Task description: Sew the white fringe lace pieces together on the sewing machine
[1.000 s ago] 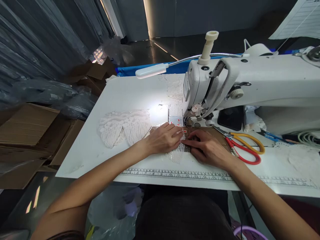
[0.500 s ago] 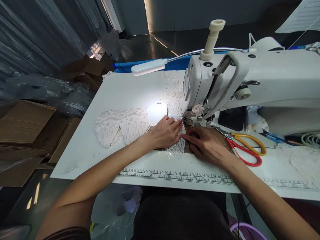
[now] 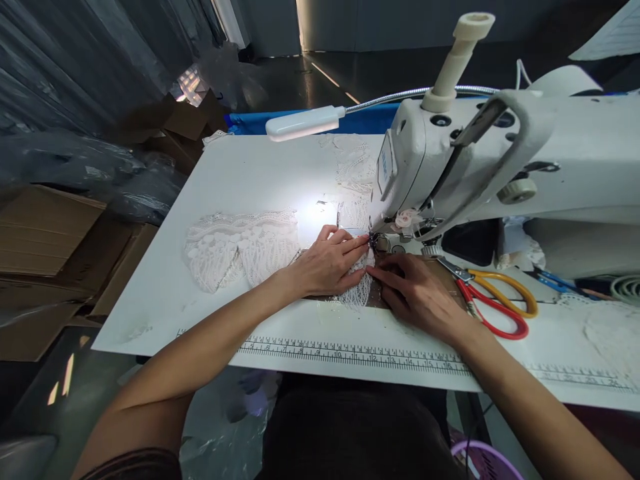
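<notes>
White lace fabric [image 3: 358, 293] lies under the needle area of a white sewing machine [image 3: 415, 153]. My left hand [image 3: 333, 261] rests flat on this lace, fingers stretched toward the presser foot [image 3: 373, 240]. From the other side, my right hand [image 3: 407, 283] pinches the lace's right edge between thumb and forefinger, its other fingers curled. Its grip is partly hidden. More white lace [image 3: 243, 247] is spread on the table left of my left hand. Scissors [image 3: 500, 300] with red and yellow handles lie just right of my right hand.
A lit lamp [image 3: 305, 123] on a bendable neck hangs over the white table [image 3: 165, 267]. A printed ruler scale [image 3: 350, 351] runs along the front edge. Blue-handled snips [image 3: 553, 280] and more lace [image 3: 613, 333] lie at right. Cardboard boxes [image 3: 50, 230] stand at left.
My left hand's fingers have straightened and spread over the lace, where they were bunched before. My right hand keeps its place at the lace edge. The camera view has shifted slightly.
</notes>
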Demonstrator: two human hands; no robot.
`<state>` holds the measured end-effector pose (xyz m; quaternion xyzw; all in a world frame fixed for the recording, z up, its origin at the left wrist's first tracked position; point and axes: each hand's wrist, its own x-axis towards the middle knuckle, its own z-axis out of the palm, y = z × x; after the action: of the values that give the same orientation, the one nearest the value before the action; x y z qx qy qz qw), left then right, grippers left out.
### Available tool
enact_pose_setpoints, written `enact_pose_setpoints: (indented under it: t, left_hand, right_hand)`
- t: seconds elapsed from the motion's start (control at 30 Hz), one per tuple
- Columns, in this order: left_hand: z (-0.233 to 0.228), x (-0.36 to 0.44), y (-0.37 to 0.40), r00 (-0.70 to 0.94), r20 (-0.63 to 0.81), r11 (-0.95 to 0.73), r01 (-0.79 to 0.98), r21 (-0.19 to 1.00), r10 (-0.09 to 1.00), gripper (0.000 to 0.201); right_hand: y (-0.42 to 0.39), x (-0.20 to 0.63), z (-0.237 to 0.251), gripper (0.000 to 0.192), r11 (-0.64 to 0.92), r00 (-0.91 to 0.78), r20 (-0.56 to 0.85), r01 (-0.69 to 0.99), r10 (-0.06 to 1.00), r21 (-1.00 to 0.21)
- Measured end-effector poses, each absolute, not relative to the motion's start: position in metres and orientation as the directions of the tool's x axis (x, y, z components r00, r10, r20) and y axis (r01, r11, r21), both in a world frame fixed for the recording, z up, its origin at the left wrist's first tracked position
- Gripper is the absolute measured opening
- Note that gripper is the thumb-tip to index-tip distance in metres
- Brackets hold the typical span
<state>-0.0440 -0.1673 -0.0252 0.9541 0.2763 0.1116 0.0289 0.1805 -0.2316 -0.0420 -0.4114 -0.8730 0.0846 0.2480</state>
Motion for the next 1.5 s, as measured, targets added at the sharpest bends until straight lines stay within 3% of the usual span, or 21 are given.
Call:
enact_pose_setpoints:
  t: [0.3, 0.6, 0.77, 0.93, 1.23, 1.5]
  left_hand:
    - [-0.027, -0.045, -0.169, 0.812, 0.230, -0.843, 0.527, 0.106, 0.536, 0.045]
    - [-0.030, -0.043, -0.175, 0.792, 0.295, -0.838, 0.541, 0.065, 0.535, 0.043]
    - [-0.034, -0.042, -0.173, 0.810, 0.376, -0.883, 0.467, 0.049, 0.450, 0.033]
    - [-0.031, -0.045, -0.171, 0.834, 0.354, -0.897, 0.442, 0.030, 0.423, 0.030]
    - [-0.026, -0.044, -0.172, 0.827, 0.274, -0.859, 0.512, -0.009, 0.491, 0.038]
    - [-0.028, -0.034, -0.174, 0.767, 0.240, -0.788, 0.615, -0.012, 0.595, 0.039]
  right_hand:
    - [-0.232, 0.183, -0.047, 0.040, 0.635, -0.502, 0.392, 0.650, 0.771, -0.416]
    - [-0.232, 0.184, -0.048, 0.039, 0.620, -0.516, 0.345, 0.672, 0.784, -0.406]
    - [-0.234, 0.181, -0.046, 0.036, 0.613, -0.506, 0.350, 0.692, 0.788, -0.381]
    - [-0.235, 0.180, -0.045, 0.036, 0.610, -0.507, 0.343, 0.694, 0.791, -0.381]
    - [-0.232, 0.175, -0.044, 0.038, 0.579, -0.475, 0.340, 0.726, 0.812, -0.370]
    - [-0.222, 0.168, -0.039, 0.041, 0.574, -0.480, 0.347, 0.776, 0.806, -0.261]
